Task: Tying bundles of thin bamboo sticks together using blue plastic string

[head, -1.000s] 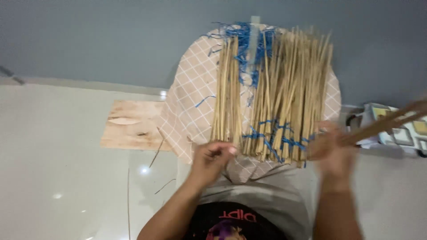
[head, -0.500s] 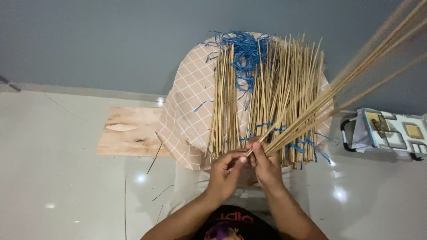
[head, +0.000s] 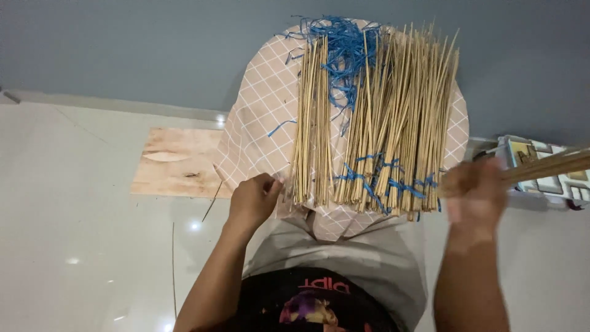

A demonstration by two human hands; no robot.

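**Hand and Stick Positions Over the Lap Cloth**

The left hand [head: 253, 200] rests at the left edge of the checked cloth [head: 261, 117], fingers curled loosely against the fabric just beside the near ends of the loose sticks [head: 312, 117]. Whether it pinches anything cannot be told.

The right hand [head: 473, 193] is blurred. It is closed around a small bunch of sticks [head: 547, 167], which runs out to the right frame edge, passing over a patterned box [head: 544, 169] on the floor.

The main supply, the tied stick bundles [head: 402, 117], lies lengthwise on the cloth, bound with blue string [head: 393, 181] near the lower ends. A tangle of blue string scraps [head: 344, 46] sits at the far end.

Open floor [head: 80, 233] lies to the left. A wooden board [head: 178, 169] lies flat there, touching the cloth edge. Stray thin sticks lie on the floor near the left forearm. The wall [head: 123, 49] closes the far side.
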